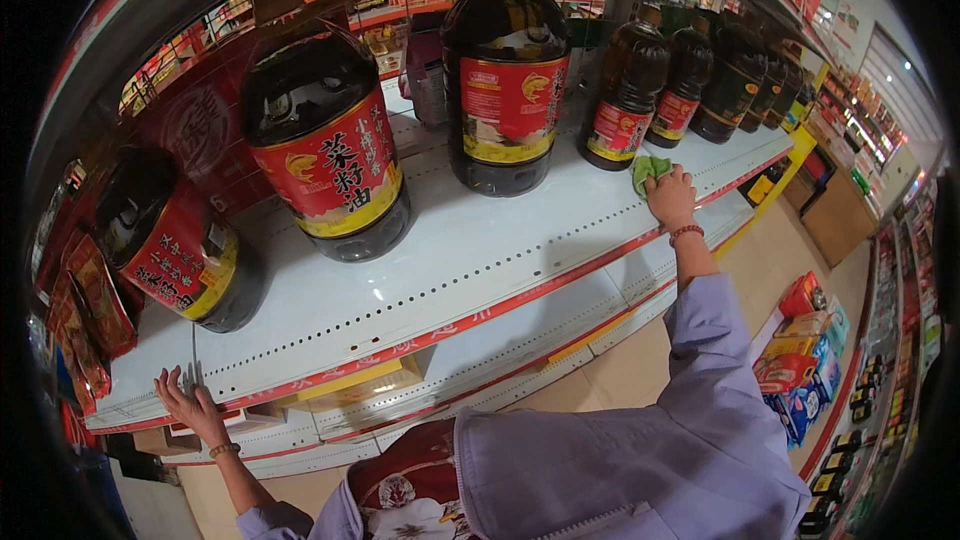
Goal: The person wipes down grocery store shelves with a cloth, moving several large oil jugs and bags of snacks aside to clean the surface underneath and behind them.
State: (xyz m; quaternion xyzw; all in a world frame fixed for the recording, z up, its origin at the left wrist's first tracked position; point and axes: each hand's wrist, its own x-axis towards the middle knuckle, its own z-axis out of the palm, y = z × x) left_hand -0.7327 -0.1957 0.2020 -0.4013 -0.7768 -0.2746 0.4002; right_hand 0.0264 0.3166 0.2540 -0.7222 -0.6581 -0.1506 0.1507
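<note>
My right hand point(670, 196) presses a green cloth point(649, 171) onto the white metal shelf point(465, 240), near its red front edge. Just behind the cloth stands a smaller dark oil bottle point(626, 97) with a red and yellow label. At the shelf's left front edge rests my left hand point(189, 403), fingers spread and holding nothing. Three big dark jugs of cooking oil stand upright on the shelf: a left one point(180, 247), a middle one point(326, 150) and one farther right point(506, 90).
More dark bottles point(727, 82) line the shelf's right end. Red packets point(94, 300) lean at the far left. Lower shelves point(525, 322) sit beneath, with a cardboard box point(367, 390). Bagged goods point(806, 360) stand on the floor at right, beside another stocked shelf point(885, 390).
</note>
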